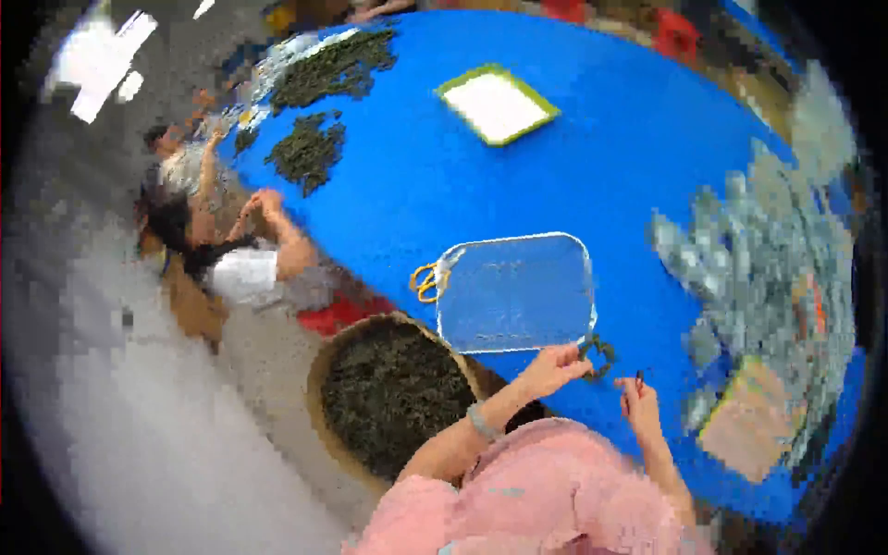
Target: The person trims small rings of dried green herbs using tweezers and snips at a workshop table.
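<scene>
My left hand (558, 366) is closed on a small dark green piece (598, 357) at the near right corner of a clear tray (514, 294). To its right, my right hand (638, 400) is closed, with a small dark thing sticking up from its fingers, too blurred to name. The two hands are a little apart. Yellow-handled scissors (428, 282) lie at the tray's left edge. Beside my left arm stands a round container (319, 393) full of dark material.
On the blue table (610, 176) lie a green-edged white board (499, 106), dark heaps (310, 153) at the far left, many clear bags (768, 250) and a pinkish board (754, 421) at the right. Other people (245, 273) sit along the left edge.
</scene>
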The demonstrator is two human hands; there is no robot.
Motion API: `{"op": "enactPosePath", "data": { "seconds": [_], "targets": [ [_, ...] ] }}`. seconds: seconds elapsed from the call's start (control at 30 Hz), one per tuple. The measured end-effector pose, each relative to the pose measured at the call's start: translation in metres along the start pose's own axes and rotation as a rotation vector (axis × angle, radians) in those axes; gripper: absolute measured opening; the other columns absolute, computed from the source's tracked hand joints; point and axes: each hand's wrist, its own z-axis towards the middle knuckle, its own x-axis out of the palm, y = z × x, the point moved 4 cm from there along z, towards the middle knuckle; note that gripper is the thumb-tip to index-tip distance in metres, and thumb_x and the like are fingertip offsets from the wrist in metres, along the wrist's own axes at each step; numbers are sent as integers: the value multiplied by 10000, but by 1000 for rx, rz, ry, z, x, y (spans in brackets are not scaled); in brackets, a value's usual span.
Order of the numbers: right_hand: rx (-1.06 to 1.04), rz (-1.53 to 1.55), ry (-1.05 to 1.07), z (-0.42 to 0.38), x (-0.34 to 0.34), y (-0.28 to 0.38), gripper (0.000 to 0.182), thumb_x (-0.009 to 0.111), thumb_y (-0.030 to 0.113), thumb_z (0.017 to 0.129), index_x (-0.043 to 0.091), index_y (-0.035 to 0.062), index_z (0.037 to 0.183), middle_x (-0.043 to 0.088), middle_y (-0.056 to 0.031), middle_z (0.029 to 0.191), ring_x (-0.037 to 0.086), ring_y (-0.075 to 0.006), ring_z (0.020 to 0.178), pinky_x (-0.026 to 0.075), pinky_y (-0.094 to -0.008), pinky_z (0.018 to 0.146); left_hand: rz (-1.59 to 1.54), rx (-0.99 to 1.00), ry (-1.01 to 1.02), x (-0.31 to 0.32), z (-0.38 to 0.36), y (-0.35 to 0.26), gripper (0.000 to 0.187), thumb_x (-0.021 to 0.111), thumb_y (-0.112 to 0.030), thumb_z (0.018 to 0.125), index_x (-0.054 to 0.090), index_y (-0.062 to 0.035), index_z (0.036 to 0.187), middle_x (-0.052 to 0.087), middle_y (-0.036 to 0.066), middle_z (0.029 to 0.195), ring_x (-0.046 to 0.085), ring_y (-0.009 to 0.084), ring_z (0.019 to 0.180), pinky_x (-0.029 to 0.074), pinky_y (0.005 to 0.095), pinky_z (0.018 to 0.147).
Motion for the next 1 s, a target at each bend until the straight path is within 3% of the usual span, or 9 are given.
{"op": "enactPosePath", "data": {
  "seconds": [0.1, 0.3, 0.37, 0.47, 0.6, 0.7, 0.77, 0.87, 1.0],
  "targets": [
    [90, -371, -90, -37, -28, -68, 245, 511, 220, 912, 649, 26, 857, 588, -51, 635, 516, -164, 547, 435, -280, 550, 149, 1, -19, 1, 10, 9, 135, 632, -120, 842, 665, 9, 865, 657, 29, 754, 528, 89, 639, 432, 198, 612],
    [320, -381, -190, -122, -37, -126, 288, 550, 277, 883, 634, 15, 796, 609, -77, 669, 517, -212, 579, 448, -329, 606, 18, -193, 93, 26, 14, 56, 160, 641, -114, 845, 664, 27, 918, 692, 54, 819, 578, 93, 685, 455, 185, 658],
    [182, -318, -234, -128, -40, -126, 295, 563, 283, 875, 619, 14, 769, 596, -84, 647, 499, -216, 563, 442, -337, 600, 98, -256, 92, 42, 8, 58, 163, 646, -107, 843, 660, 38, 916, 687, 50, 805, 573, 93, 679, 457, 188, 649],
    [181, -334, -220, -139, -60, -133, 294, 563, 276, 873, 609, 11, 755, 589, -87, 639, 482, -215, 552, 438, -337, 595, 350, -174, 130, 91, 1, 61, 178, 674, -149, 822, 661, 22, 872, 671, 48, 752, 560, 110, 637, 447, 214, 609],
    [205, -245, -293, -187, -98, -159, 290, 567, 267, 868, 595, 6, 745, 562, -78, 623, 462, -202, 553, 432, -329, 587, 809, 135, 346, 204, 10, 82, 235, 711, -228, 750, 602, -22, 716, 572, 61, 603, 483, 244, 518, 408, 337, 537],
    [244, -224, -328, -235, -136, -202, 288, 573, 260, 863, 592, -6, 754, 538, -59, 623, 444, -169, 563, 417, -305, 566, 863, 312, 418, 311, 19, 83, 216, 708, -187, 753, 589, -19, 687, 538, 55, 594, 437, 196, 513, 412, 297, 526],
    [240, -153, -438, -271, -169, -223, 289, 572, 260, 863, 595, -7, 755, 545, -64, 624, 450, -175, 560, 418, -311, 567, 808, 553, 307, 371, 29, 96, 183, 710, -181, 738, 625, -21, 711, 573, 80, 606, 487, 236, 519, 433, 317, 534],
    [267, 12, -653, -348, -201, -261, 293, 567, 258, 863, 606, -13, 757, 568, -80, 624, 468, -191, 551, 420, -330, 570, 1048, 560, 265, 450, 51, 113, 165, 687, -191, 748, 649, -51, 826, 629, 105, 742, 584, 305, 673, 473, 394, 624],
    [309, 121, -904, -438, -236, -323, 274, 569, 232, 859, 605, -19, 755, 540, -37, 623, 441, -138, 574, 399, -289, 556, 1115, 819, 176, 527, 51, 165, 251, 661, -187, 765, 636, -42, 968, 637, 132, 885, 603, 323, 798, 485, 396, 738]
  ]
}}
